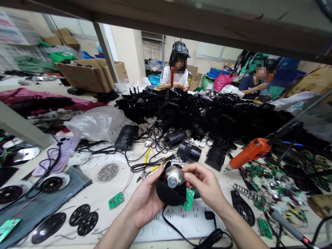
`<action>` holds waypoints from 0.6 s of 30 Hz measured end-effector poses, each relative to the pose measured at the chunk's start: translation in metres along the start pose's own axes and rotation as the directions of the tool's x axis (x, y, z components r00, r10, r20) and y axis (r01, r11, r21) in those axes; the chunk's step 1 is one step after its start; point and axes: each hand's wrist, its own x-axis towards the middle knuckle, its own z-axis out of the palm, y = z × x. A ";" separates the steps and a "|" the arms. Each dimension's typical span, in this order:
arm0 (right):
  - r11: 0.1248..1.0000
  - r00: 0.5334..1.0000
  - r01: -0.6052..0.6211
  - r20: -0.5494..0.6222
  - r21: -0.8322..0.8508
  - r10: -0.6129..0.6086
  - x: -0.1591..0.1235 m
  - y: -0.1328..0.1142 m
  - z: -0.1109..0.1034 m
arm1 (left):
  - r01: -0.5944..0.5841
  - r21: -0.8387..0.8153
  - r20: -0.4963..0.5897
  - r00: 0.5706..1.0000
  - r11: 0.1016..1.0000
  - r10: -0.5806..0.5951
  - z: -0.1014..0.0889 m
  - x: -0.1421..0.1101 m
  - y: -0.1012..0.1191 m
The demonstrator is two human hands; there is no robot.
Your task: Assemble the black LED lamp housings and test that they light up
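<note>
My left hand (146,200) is closed around a round black plastic housing (169,195) and holds it up over the table. A small silver motor (173,177) sits inside the housing, with red wire running to it. My right hand (204,183) pinches at the housing's right side, by the motor and the wire. A small green circuit board (189,199) hangs from the housing just below my right fingers. A black cable runs down from the housing toward me.
A white power strip (181,221) lies under my hands. An orange electric screwdriver (249,152) hangs at the right, yellow-handled pliers (147,166) lie ahead, black discs (83,219) at the left. A large heap of black parts (207,114) fills the middle. Two people sit at the far side.
</note>
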 end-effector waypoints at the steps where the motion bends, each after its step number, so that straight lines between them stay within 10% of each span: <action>1: 1.000 1.000 0.005 -0.007 0.015 -0.005 0.000 0.000 0.000 | 0.003 -0.011 0.007 1.000 1.000 -0.003 0.001 -0.001 0.000; 18: 0.995 0.995 0.103 0.002 -0.002 -0.103 -0.001 0.012 -0.002 | 0.026 -0.038 -0.007 1.000 0.999 -0.026 0.008 0.000 -0.002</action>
